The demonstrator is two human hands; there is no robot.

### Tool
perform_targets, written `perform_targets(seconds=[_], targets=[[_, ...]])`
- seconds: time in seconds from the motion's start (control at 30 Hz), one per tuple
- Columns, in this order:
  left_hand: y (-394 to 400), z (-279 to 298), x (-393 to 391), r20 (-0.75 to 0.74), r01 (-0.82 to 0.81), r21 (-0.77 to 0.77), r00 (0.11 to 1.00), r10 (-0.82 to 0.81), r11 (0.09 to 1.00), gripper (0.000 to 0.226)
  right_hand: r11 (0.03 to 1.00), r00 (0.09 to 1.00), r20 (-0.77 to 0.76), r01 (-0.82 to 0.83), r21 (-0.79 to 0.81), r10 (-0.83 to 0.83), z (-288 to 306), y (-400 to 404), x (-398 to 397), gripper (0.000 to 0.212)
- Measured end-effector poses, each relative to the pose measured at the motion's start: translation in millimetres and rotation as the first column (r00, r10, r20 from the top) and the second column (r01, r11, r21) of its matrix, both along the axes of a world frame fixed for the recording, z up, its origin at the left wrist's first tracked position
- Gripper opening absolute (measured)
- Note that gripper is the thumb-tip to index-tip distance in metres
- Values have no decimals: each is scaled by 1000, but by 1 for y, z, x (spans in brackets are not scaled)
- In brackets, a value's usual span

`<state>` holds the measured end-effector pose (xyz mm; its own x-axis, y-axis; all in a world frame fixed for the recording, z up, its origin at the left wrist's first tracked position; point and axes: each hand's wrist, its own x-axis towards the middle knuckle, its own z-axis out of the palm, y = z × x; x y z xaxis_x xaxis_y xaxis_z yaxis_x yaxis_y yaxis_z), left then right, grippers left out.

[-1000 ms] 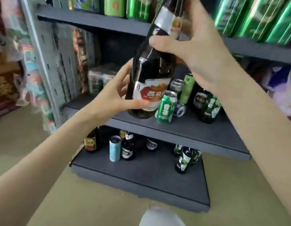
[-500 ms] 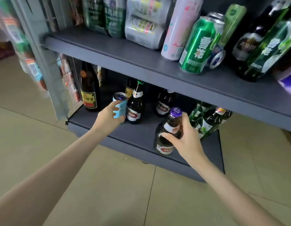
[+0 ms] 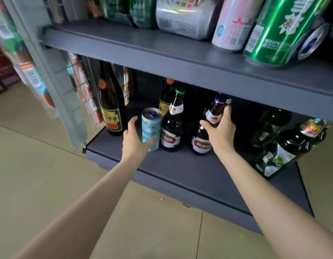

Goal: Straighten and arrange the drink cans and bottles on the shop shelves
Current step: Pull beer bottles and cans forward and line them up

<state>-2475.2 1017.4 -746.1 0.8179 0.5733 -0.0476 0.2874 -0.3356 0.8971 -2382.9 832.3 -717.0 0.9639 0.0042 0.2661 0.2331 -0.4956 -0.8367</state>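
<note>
On the bottom shelf [image 3: 190,176] of the grey shop rack, the right hand [image 3: 220,131] wraps around the shoulder and neck of a dark brown beer bottle [image 3: 208,131] with a purple cap and a red-and-white label; the fingers curl round the far side of the glass and the thumb lies across the front. The bottle stands on the shelf, leaning slightly to the right at the top.

The left hand [image 3: 136,141] cups a pale blue slim can [image 3: 151,129], which stands upright on the same shelf. The thumb touches the can's lower front and the fingers reach up along its left side, loosely spread rather than clenched tight.

Just right of the can, touching or nearly touching it, stands a green-capped brown beer bottle [image 3: 172,126] with a red label. Behind it is a dark bottle with a yellow label [image 3: 164,103], and a taller one of the same kind [image 3: 110,107] stands at the shelf's left end beside the wire side panel [image 3: 83,90]. At the right end, several green bottles [image 3: 285,146] lean or lie tilted against each other.

The upper shelf [image 3: 162,58] carries a large green can [image 3: 279,32] tilted over, a pink-and-white can [image 3: 234,23], a silver shrink-wrapped pack [image 3: 184,17] and darker green packs [image 3: 128,12] to the left. Beige floor tiles [image 3: 50,174] lie below.
</note>
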Motion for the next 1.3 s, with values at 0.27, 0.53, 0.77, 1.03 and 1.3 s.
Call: perform_targets(seconds=[0.27,0.53,0.77,1.03,1.3], targets=[[2,-6,44,65,-2,-19,998,4,1000,81,997,998,-35,52,-55,-54,-3,10,17,64],[8,-12,22,156,27,-67,988,-16,997,71,995,998,-55,-12,-103,7,-36,-19,-26,67],[22,35,-57,263,281,-96,932,-248,955,55,861,876,-198,-473,-186,439,-27,-17,-91,77],[-8,166,-85,394,608,-37,738,-548,793,57,816,814,-70,-578,-2,577,88,-4,-134,65],[-36,297,-79,466,664,200,582,-666,720,52,893,879,180,-451,14,441,209,-51,-149,62]])
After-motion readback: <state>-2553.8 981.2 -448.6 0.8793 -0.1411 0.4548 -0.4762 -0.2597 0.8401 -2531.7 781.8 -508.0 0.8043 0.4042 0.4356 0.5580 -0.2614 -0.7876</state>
